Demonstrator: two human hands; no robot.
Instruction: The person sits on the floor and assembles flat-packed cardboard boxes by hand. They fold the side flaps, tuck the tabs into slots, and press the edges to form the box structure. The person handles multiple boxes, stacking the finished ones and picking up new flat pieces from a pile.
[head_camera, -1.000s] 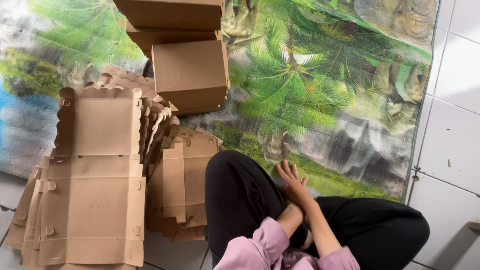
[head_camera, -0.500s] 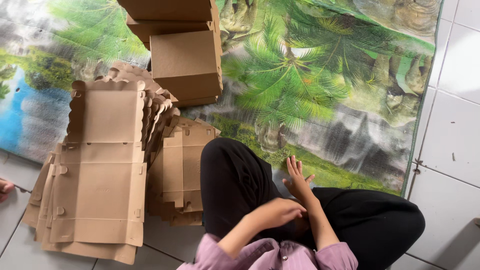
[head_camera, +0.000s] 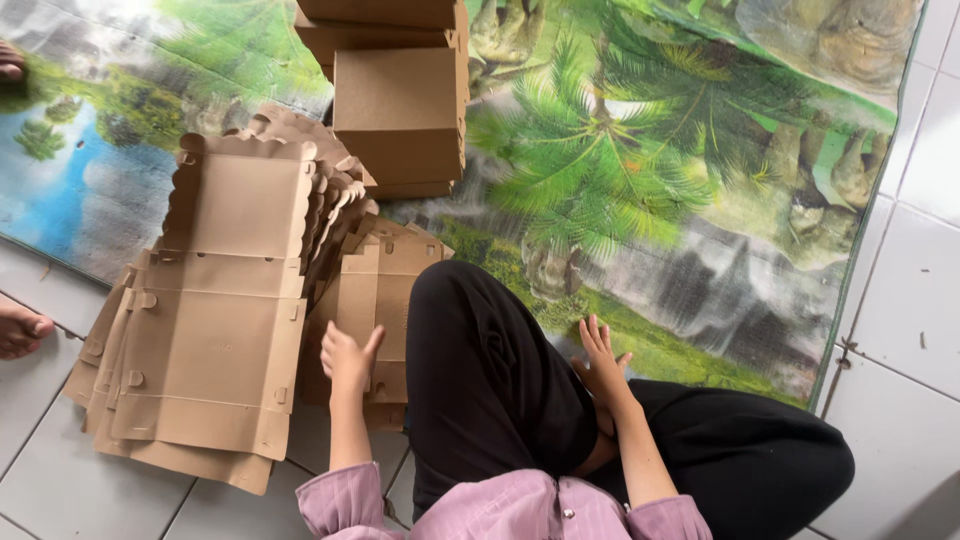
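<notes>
Landmark: we place everything relative to the stack of flat die-cut box blanks (head_camera: 215, 320), brown cardboard with scalloped edges, lying on the tiled floor (head_camera: 60, 480) at the edge of the printed palm-tree mat (head_camera: 640, 170).

Left hand: our left hand (head_camera: 348, 362) hovers just right of the stack, above a second, smaller pile of blanks (head_camera: 385, 290); the fingers are loosely spread and the grip is empty, touching nothing that we can see.

Right hand: our right hand (head_camera: 603, 362) lies well right of the stack, beyond the raised knee in black trousers (head_camera: 480, 370); fingers splayed, nothing held, resting at the leg near the mat.

Finished work: folded cardboard boxes (head_camera: 400, 110) stand piled on the mat just beyond the far end of the stack.

Step in hand: we judge this to be the reach for a fresh blank, with both hands free between one box and the next.

Next move: in our judgement it calls for the left hand to lower onto the nearest pile, separate a single top sheet from those beneath, and bring it within reach of the right hand for folding.

Bystander: another person's bare foot (head_camera: 22, 330) rests on the floor left of the stack; a further foot (head_camera: 12, 62) shows at the mat's far left corner.
</notes>
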